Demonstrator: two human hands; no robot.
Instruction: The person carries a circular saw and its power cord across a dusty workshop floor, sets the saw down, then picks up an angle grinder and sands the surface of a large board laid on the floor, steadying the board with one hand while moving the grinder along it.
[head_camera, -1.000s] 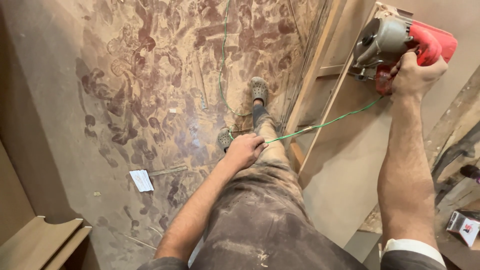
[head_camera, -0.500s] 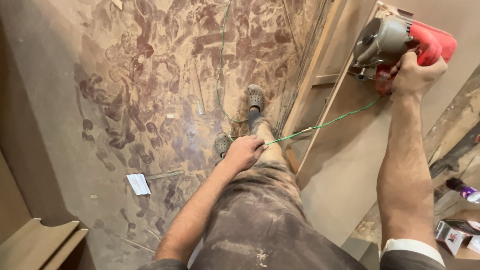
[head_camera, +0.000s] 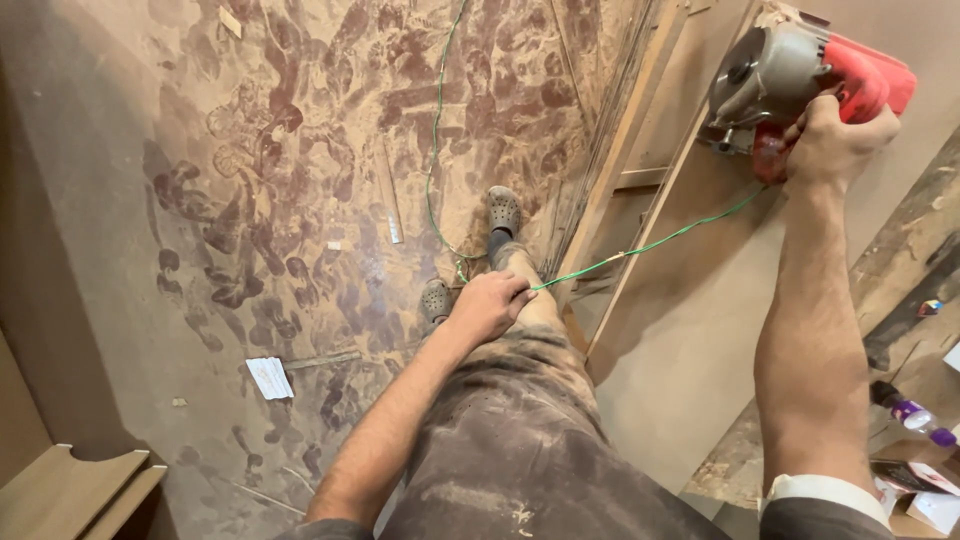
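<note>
My right hand (head_camera: 835, 140) grips the red handle of a circular saw (head_camera: 790, 80) with a grey metal body, held at the far edge of a large brown board (head_camera: 690, 340). A thin green cord (head_camera: 650, 245) runs from the saw down to my left hand (head_camera: 488, 305), which pinches it near my knee. From there the cord trails across the floor past my grey clogs (head_camera: 503, 210). My dusty trousers (head_camera: 520, 440) fill the lower middle.
The floor (head_camera: 250, 200) is coated in sawdust with footprints. A white scrap of paper (head_camera: 270, 378) lies on it. Wooden slats (head_camera: 610, 190) stand left of the board. A wooden piece (head_camera: 70, 495) sits bottom left. Small bottles and boxes (head_camera: 915, 450) lie at the right.
The view has shifted slightly, with the saw and right hand a little higher in frame. My left hand keeps its pinch on the cord near the knee.
</note>
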